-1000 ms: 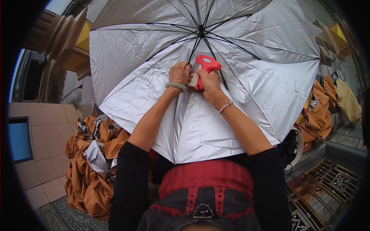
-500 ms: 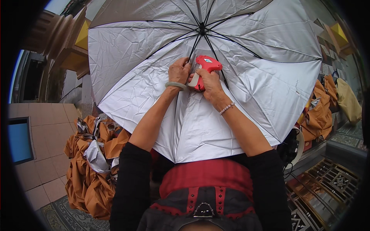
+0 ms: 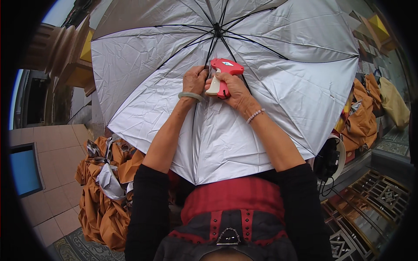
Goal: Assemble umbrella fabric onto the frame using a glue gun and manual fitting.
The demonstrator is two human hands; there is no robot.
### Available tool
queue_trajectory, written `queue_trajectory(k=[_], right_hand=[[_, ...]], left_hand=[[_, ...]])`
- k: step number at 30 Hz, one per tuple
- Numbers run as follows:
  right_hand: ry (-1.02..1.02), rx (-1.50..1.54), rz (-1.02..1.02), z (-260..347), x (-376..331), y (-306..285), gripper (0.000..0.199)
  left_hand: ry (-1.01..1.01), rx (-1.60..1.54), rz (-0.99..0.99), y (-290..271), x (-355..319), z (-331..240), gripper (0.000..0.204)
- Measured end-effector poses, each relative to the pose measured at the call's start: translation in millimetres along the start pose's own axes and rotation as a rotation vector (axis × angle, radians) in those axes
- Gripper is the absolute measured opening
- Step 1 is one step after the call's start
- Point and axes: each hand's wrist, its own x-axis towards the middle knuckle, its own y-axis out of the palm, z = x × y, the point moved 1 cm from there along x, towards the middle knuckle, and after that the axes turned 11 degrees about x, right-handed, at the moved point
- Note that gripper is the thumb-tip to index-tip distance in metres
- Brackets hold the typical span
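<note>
An opened umbrella (image 3: 235, 148) spreads before me with its silver lining toward me. Black ribs and stretchers run out from its hub (image 3: 217, 29). My right hand (image 3: 235, 90) is wrapped round the grip of a red and white tagging gun (image 3: 227, 66), its nose turned left toward the fingers of the other hand. Closed at a black rib, my left hand (image 3: 194, 81) appears to pinch the rib with the lining beside it. The gun's tip lies close to those fingertips; whether it touches the cloth is hidden.
Heaped brown-orange fabric with silver undersides (image 3: 104, 209) lies at the left. More such fabric (image 3: 361, 117) and a yellowish bag (image 3: 394, 102) are at the right. A black device with a cable (image 3: 328, 161) sits near the umbrella's right edge, above metal grillwork (image 3: 365, 209).
The tagging gun has turned, its nose now pointing more to the left and nearer my left fingers. The umbrella and both hands sit slightly further left in view.
</note>
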Motion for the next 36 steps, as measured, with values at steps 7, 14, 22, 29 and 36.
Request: queue_trajectory(k=[7,14,22,29,36], right_hand=[[0.047,-0.063,0.04,5.4,-1.8,-3.3,0.027],[0.08,-0.09,0.069,8.3,1.6,0.2,0.026],[0.068,-0.22,0.063,9.5,7.9,-4.4,0.024],[0.096,-0.388,0.063,29.8,0.1,-3.3,0.023],[0.045,-0.386,0.155,77.2,-34.1,-10.1,0.032]], left_hand=[[0.005,0.034,0.012,0.1,-1.0,-3.6,0.022],[0.051,0.065,0.031,-2.4,0.1,-0.8,0.02],[0.0,-0.061,0.076,0.9,-3.3,-0.7,0.02],[0.133,0.346,-0.142,1.9,-10.7,-9.0,0.018],[0.251,0.461,-0.105,-15.6,-4.2,-0.8,0.014]])
